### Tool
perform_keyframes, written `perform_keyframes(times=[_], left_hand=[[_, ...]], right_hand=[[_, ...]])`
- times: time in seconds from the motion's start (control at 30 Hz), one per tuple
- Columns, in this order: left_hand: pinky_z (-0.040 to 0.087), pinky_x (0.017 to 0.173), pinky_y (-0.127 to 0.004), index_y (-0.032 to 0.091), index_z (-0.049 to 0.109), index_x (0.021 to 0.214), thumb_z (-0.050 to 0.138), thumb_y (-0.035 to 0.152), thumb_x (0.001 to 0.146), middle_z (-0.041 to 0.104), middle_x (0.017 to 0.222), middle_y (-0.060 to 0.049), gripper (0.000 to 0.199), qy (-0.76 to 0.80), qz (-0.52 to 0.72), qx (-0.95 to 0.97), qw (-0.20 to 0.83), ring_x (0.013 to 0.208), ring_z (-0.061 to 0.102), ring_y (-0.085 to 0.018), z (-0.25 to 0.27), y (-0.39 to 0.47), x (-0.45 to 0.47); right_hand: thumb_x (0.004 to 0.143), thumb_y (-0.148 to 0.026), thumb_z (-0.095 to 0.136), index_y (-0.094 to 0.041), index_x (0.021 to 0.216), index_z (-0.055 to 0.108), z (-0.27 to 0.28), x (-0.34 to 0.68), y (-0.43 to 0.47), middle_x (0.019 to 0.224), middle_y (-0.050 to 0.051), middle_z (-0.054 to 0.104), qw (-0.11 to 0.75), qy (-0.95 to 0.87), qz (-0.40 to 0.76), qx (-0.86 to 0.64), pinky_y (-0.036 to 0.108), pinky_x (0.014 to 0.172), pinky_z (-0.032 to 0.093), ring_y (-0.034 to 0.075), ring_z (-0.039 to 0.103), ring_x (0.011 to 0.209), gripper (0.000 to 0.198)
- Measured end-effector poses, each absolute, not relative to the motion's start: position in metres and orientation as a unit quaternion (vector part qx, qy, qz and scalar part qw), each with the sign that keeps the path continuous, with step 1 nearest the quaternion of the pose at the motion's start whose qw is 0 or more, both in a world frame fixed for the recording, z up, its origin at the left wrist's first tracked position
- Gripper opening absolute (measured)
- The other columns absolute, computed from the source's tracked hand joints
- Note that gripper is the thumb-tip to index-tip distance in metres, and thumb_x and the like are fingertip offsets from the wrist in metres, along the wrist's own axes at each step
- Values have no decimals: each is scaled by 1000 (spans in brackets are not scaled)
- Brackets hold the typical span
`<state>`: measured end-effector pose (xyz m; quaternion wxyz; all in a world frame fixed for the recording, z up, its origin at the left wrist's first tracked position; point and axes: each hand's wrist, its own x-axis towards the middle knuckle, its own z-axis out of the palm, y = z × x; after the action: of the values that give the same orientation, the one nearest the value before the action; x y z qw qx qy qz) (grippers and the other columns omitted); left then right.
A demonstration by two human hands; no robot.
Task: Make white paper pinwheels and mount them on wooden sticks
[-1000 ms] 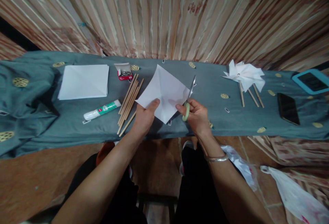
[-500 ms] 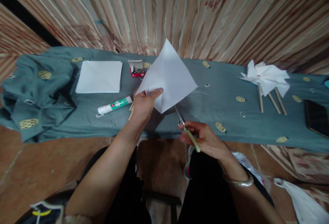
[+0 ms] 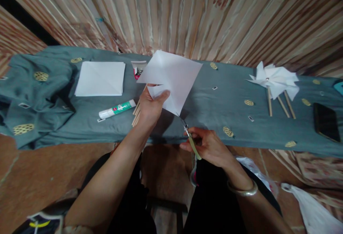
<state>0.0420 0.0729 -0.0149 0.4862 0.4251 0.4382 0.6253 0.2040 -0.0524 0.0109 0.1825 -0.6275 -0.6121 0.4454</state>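
Note:
My left hand (image 3: 152, 101) pinches a white sheet of paper (image 3: 177, 73) near its lower left, thumb on top. A slit runs into the paper's left side, just above the thumb. In my right hand (image 3: 207, 144) is a pair of scissors (image 3: 193, 144) with pale green handles. The scissor tips meet the paper's bottom corner; whether the blades are parted is hard to make out. Wooden sticks (image 3: 136, 114) lie partly under my left hand. Behind the paper's left corner stands a small red and white box (image 3: 138, 72) of metal pins or tacks.
A stack of white paper (image 3: 100, 79) and a glue stick (image 3: 117, 108) lie to the left. White paper pinwheels (image 3: 278, 80) on wooden sticks rest at right, beside a dark phone (image 3: 326, 121). Bunched green cloth (image 3: 40, 94) covers the table's left end.
My left hand has turned the paper, so its slit now shows on the left. The scissors in my right hand have moved slightly left to the paper's bottom corner.

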Motion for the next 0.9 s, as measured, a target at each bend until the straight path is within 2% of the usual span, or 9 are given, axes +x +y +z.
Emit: perform_keyframes(times=[0.13, 0.3, 0.5, 0.67, 0.9], left_hand=[[55, 85, -38, 20, 62, 93, 78, 25, 60, 71, 93, -6, 37, 438, 618, 442, 479, 91, 68, -24, -15, 68, 47], [57, 79, -37, 21, 61, 100, 78, 22, 61, 72, 91, -4, 42, 439, 600, 474, 472, 83, 70, -23, -10, 65, 48], [56, 85, -39, 22, 61, 102, 79, 24, 61, 73, 91, -3, 45, 463, 603, 484, 434, 89, 69, -25, -8, 66, 46], [53, 92, -39, 21, 63, 96, 77, 22, 65, 72, 89, -4, 34, 467, 586, 489, 447, 96, 67, -26, 3, 58, 48], [52, 91, -38, 20, 62, 98, 79, 17, 62, 71, 83, -2, 40, 471, 581, 472, 466, 93, 66, -26, 11, 51, 50]], right_hand=[[70, -58, 71, -18, 89, 65, 7, 204, -50, 65, -2, 59, 243, -544, 516, -615, 25, 56, 37, 11, 50, 58, 44], [69, -63, 69, -18, 86, 61, 9, 205, -46, 71, -1, 62, 303, -469, 609, -563, 25, 60, 41, 12, 53, 63, 49], [70, -64, 69, -17, 88, 61, 12, 206, -46, 74, 1, 64, 287, -483, 622, -545, 25, 64, 43, 12, 55, 68, 50], [70, -66, 67, -17, 86, 62, 11, 202, -46, 71, 1, 64, 280, -485, 628, -540, 25, 60, 43, 12, 56, 65, 52], [69, -68, 65, -18, 80, 62, 12, 200, -44, 69, 1, 63, 295, -489, 613, -547, 26, 60, 44, 12, 56, 63, 52]])
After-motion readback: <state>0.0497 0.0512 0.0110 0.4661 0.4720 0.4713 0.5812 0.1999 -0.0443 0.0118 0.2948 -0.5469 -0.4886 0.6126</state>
